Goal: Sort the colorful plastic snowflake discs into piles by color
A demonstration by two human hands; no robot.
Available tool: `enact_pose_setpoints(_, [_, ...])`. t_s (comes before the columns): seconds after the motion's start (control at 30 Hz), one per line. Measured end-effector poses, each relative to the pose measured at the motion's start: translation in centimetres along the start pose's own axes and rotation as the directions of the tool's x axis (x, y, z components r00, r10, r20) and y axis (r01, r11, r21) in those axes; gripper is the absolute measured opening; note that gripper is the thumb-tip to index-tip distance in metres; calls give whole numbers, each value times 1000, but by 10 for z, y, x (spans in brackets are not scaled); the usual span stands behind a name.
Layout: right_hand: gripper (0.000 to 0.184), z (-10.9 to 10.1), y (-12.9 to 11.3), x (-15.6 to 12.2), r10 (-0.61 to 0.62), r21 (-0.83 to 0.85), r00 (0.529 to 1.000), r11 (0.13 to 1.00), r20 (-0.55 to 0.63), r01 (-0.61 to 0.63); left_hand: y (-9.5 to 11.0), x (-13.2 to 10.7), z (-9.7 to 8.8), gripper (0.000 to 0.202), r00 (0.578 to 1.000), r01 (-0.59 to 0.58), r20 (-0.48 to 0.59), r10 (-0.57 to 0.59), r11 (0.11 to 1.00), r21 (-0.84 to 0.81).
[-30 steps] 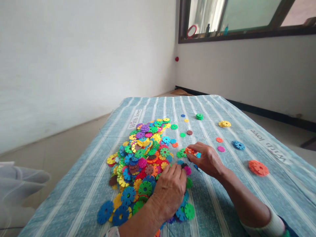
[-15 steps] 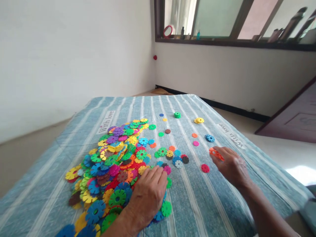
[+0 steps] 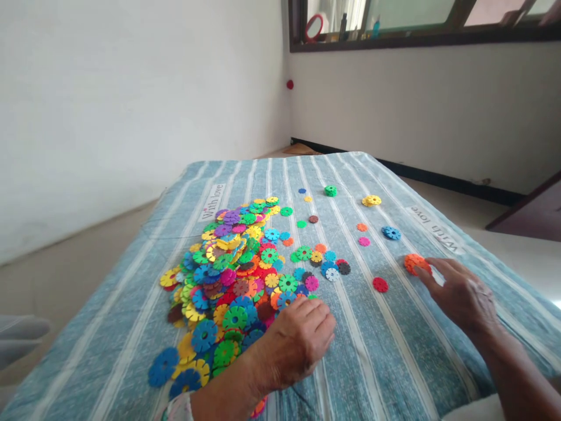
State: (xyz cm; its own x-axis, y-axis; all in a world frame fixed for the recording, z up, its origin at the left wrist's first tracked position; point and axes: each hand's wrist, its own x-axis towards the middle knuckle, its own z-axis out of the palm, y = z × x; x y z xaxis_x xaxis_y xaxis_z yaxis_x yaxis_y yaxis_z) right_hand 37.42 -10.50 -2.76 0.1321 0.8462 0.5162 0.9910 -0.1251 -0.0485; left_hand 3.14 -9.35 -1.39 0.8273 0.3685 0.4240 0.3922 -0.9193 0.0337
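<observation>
A big heap of slotted plastic discs in many colours spreads over the left middle of the cloth. My left hand rests at the heap's near right edge, palm down with fingers curled under; whatever the fingertips hold is hidden. Farther right, my right hand is at a small stack of orange discs. Its thumb touches the near side of that stack, and a gap shows between thumb and fingers. A lone red disc lies left of this hand, and a blue disc stack sits just beyond.
Yellow and green stacks stand toward the far end of the striped cloth. Single discs lie scattered between heap and stacks. White walls stand beyond, with a window ledge holding a round mirror and bottles.
My right hand has drawn back slightly from the orange discs, which now show more fully. My left hand has shifted toward the heap's near right edge. The view has tilted down and turned left.
</observation>
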Motion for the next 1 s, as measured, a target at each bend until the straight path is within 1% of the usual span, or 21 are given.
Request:
enact_pose_setpoints(0.1, [53, -8, -8, 0, -32, 32, 997, 999, -68, 34, -10, 3, -7, 13, 993, 4, -119, -10, 999, -48])
enact_pose_setpoints(0.17, [48, -12, -18, -1, -73, 89, 992, 993, -107, 83, -18, 6, -14, 11, 972, 47, -226, -61, 997, -67])
enact_pose_setpoints(0.23, [40, -15, -32, -4, -132, 168, 978, 973, -159, 158, -28, 8, -23, 9, 943, 91, -313, -113, 992, -84])
enact_pose_setpoints(0.3, [29, -17, -51, -9, -217, 264, 958, 928, -188, 262, -38, 9, -34, 8, 921, 129, -358, -151, 988, -84])
enact_pose_setpoints(0.4, [15, -22, -85, -22, -374, 425, 909, 803, -185, 417, -48, 6, -53, 9, 897, 201, -394, -201, 979, -42])
enact_pose_setpoints(0.47, [11, -26, -106, -32, -458, 512, 874, 718, -162, 472, -49, 2, -65, 12, 891, 252, -388, -235, 968, -8])
enact_pose_setpoints(0.5, [11, -27, -114, -37, -487, 546, 861, 685, -147, 482, -48, -2, -71, 14, 895, 278, -365, -257, 961, 5])
enact_pose_setpoints(0.57, [11, -29, -126, -46, -529, 600, 841, 639, -112, 481, -44, -14, -82, 18, 908, 339, -268, -322, 940, 20])
enact_pose_setpoints(0.6, [11, -30, -131, -50, -541, 619, 835, 623, -100, 478, -42, -23, -87, 19, 909, 379, -197, -367, 925, 25])
enact_pose_setpoints(0.63, [11, -30, -134, -54, -550, 632, 830, 611, -94, 477, -39, -32, -93, 20, 900, 425, -116, -419, 905, 28])
enact_pose_setpoints(0.67, [11, -30, -138, -57, -558, 644, 824, 598, -94, 478, -36, -43, -98, 20, 876, 482, -36, -481, 875, 33])
enact_pose_setpoints(0.7, [11, -30, -142, -60, -566, 654, 819, 583, -98, 481, -33, -55, -103, 22, 836, 547, 34, -548, 836, 45])
enact_pose_setpoints(0.73, [11, -31, -146, -63, -573, 664, 812, 566, -109, 489, -29, -67, -107, 26, 780, 618, 82, -620, 784, 58])
enact_pose_setpoints(0.77, [11, -33, -151, -66, -584, 673, 803, 546, -121, 499, -25, -80, -111, 31, 707, 696, 109, -699, 715, 73])
enact_pose_setpoints(0.8, [12, -34, -157, -69, -599, 682, 790, 523, -132, 511, -20, -92, -114, 35, 620, 770, 121, -775, 631, 97])
enact_pose_setpoints(0.83, [12, -36, -164, -72, -616, 692, 775, 500, -139, 522, -14, -103, -115, 37, 543, 825, 119, -831, 554, 112])
enact_pose_setpoints(0.87, [13, -38, -171, -75, -633, 701, 761, 479, -142, 529, -8, -114, -114, 39, 477, 866, 112, -872, 488, 112])
enact_pose_setpoints(0.9, [14, -40, -178, -79, -650, 709, 746, 460, -141, 534, -1, -125, -111, 40, 429, 892, 105, -897, 439, 107])
enact_pose_setpoints(0.93, [15, -42, -184, -82, -670, 716, 730, 443, -136, 540, 7, -134, -105, 40, 402, 906, 117, -908, 413, 90])
enact_pose_setpoints(0.97, [16, -43, -190, -85, -689, 722, 714, 429, -128, 543, 14, -143, -98, 40, 391, 913, 109, -914, 400, 74])
enact_pose_setpoints(1.0, [17, -44, -196, -88, -708, 724, 696, 418, -119, 549, 21, -151, -89, 41, 389, 917, 64, -919, 393, 71])
